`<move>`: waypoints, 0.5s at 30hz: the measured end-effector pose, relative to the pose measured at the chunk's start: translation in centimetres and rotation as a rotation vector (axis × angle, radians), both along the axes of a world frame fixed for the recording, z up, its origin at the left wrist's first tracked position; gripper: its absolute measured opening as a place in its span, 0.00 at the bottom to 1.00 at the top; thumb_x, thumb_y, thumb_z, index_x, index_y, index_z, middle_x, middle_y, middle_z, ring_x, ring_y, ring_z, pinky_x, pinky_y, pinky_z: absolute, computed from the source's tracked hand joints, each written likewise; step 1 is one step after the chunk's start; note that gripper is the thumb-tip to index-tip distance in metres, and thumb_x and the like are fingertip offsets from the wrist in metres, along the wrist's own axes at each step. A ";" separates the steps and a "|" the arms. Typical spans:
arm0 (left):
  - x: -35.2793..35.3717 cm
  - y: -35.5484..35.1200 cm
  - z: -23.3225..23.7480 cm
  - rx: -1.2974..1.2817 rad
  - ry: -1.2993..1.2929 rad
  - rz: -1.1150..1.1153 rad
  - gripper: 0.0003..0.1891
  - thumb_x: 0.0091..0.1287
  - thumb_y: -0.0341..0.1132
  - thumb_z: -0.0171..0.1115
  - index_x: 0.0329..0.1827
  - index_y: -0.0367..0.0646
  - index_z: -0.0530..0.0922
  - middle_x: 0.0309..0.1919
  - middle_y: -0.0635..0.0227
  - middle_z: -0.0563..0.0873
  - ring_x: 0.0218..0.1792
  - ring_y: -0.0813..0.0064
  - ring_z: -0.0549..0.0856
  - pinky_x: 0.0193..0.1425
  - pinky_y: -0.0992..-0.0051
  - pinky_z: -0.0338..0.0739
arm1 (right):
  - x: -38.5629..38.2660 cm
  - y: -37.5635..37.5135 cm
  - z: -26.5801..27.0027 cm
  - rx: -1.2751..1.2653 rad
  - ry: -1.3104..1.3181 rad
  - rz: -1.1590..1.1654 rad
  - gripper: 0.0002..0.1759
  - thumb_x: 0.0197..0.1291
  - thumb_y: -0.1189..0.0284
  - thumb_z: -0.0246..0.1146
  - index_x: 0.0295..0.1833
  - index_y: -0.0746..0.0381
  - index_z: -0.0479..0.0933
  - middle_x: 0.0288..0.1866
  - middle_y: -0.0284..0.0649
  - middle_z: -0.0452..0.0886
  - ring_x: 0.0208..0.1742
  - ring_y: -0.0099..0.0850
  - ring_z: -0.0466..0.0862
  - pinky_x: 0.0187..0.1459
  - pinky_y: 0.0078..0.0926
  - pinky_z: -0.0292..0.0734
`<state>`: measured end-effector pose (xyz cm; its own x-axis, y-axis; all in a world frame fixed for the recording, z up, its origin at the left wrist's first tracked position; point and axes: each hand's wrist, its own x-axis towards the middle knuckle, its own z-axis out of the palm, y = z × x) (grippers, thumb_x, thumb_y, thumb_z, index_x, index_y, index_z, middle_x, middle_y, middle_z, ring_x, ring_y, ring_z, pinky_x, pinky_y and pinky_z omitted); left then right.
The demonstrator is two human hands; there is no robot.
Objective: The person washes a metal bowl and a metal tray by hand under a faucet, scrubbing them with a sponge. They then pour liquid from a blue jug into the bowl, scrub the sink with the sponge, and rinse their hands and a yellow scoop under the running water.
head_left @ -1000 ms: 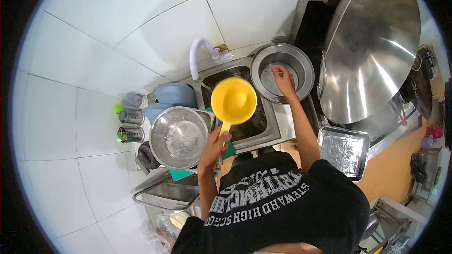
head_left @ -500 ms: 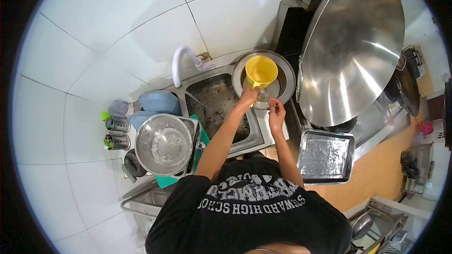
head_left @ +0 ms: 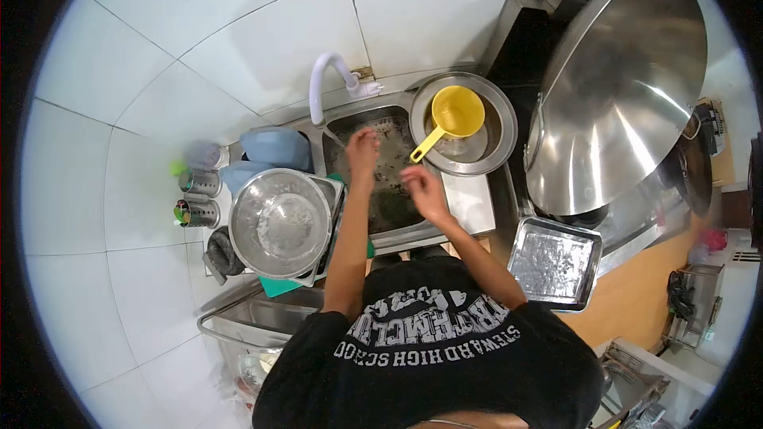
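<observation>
My left hand (head_left: 363, 156) is raised over the sink (head_left: 381, 218), close to the thin stream from the white curved faucet (head_left: 319, 83). Its fingers are loosely bent and apart, and no object shows in them. Over the sink's right side is my right hand (head_left: 425, 191), slightly blurred, fingers loosely spread and holding nothing visible. Just beyond it, a yellow dipper (head_left: 458, 111) rests in a round steel basin (head_left: 504, 127), its handle pointing toward my right hand without touching it.
A steel bowl (head_left: 280, 226) stands left of the sink, with blue plastic containers (head_left: 276, 155) behind it. Steel utensil holders (head_left: 200, 183) are by the left wall. At the right lean a huge wok (head_left: 628, 103) and, below it, a metal tray (head_left: 555, 264).
My left hand has let go of the dipper's handle and moved left toward the faucet stream. My right hand has drawn left, away from the basin. The dipper stays in the basin.
</observation>
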<state>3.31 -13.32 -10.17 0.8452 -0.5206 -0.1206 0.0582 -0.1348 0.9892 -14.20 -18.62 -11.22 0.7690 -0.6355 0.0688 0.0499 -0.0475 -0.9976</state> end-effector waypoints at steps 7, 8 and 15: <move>2.4 1.6 -2.4 -0.649 0.697 0.222 0.25 0.76 0.54 0.41 0.70 0.53 0.66 0.65 0.70 0.74 0.63 0.63 0.74 0.62 0.57 0.71 | 17.3 2.1 -0.6 -0.146 -0.039 0.199 0.16 0.69 0.69 0.52 0.57 0.65 0.74 0.56 0.50 0.78 0.59 0.41 0.77 0.61 0.35 0.68; 2.3 1.3 -1.4 -0.643 0.695 0.226 0.25 0.76 0.54 0.41 0.70 0.53 0.66 0.65 0.70 0.74 0.63 0.63 0.74 0.62 0.57 0.71 | 19.0 1.8 -1.6 -0.160 -0.006 0.086 0.20 0.69 0.67 0.51 0.62 0.64 0.70 0.64 0.51 0.72 0.66 0.43 0.70 0.66 0.37 0.61; 6.6 2.3 -7.9 -0.432 0.391 0.103 0.32 0.75 0.56 0.43 0.77 0.54 0.55 0.75 0.67 0.59 0.74 0.63 0.60 0.72 0.50 0.58 | 15.3 4.6 -4.7 -0.042 0.028 0.331 0.35 0.72 0.54 0.45 0.78 0.58 0.49 0.82 0.46 0.38 0.81 0.47 0.34 0.77 0.45 0.31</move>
